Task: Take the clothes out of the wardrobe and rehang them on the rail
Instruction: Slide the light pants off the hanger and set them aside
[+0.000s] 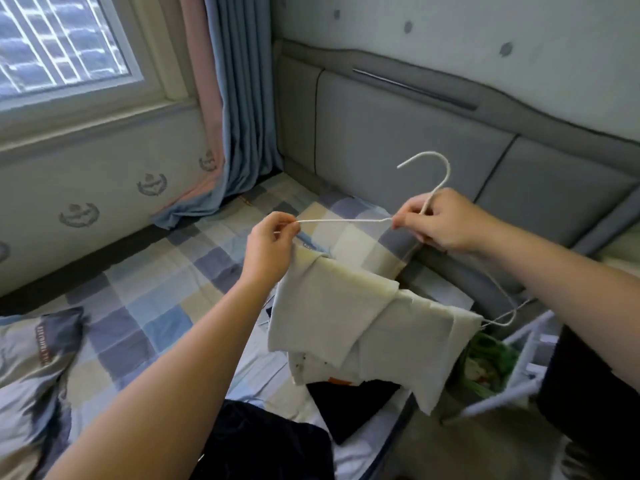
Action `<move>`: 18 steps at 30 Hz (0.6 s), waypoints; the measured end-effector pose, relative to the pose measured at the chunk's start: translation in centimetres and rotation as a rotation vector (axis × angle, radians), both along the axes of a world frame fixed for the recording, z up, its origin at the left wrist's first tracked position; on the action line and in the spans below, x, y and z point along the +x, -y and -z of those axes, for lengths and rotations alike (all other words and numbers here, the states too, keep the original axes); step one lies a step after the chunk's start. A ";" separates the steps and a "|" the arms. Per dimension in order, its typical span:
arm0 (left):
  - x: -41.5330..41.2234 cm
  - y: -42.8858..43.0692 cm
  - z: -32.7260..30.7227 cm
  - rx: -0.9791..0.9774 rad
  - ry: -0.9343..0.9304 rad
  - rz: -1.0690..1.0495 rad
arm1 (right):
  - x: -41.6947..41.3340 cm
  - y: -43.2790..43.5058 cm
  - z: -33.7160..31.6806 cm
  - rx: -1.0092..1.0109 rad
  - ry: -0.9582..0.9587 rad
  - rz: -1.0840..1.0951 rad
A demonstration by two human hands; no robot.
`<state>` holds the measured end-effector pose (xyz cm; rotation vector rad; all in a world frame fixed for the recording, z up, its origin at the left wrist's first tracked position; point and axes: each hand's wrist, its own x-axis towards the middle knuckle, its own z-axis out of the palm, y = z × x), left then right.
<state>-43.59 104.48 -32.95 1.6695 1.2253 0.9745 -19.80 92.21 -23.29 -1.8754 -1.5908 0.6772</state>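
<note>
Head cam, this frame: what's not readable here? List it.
The wardrobe and the rail: outside the head view.
Neck of the hanger: inside the grip of the right hand, head view.
Its lower bar: under the folded cream garment; garment type unclear.
The dark clothes: cut off by the bottom edge.
Lettering on the pillow: too blurred to read.

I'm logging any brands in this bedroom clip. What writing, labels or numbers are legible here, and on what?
Nothing reads clearly.
Pillow: a row of pale letters along its dark band, too blurred to read.
Wallpaper crests: small emblems, no legible words.
White garment: an orange mark near its lower edge, too small to tell.
Hanger: no marking visible.
</note>
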 end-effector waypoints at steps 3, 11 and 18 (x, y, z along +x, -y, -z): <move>1.9 1.5 -1.4 0.053 -0.005 0.046 | -0.3 3.1 -2.0 -0.164 -0.163 0.042; 8.0 12.4 -3.5 -0.248 -0.341 0.323 | 0.7 12.7 -4.6 -0.218 -0.665 0.339; 13.5 27.7 -3.4 -0.370 -0.486 0.811 | 0.8 24.6 -6.6 -0.070 -0.848 0.499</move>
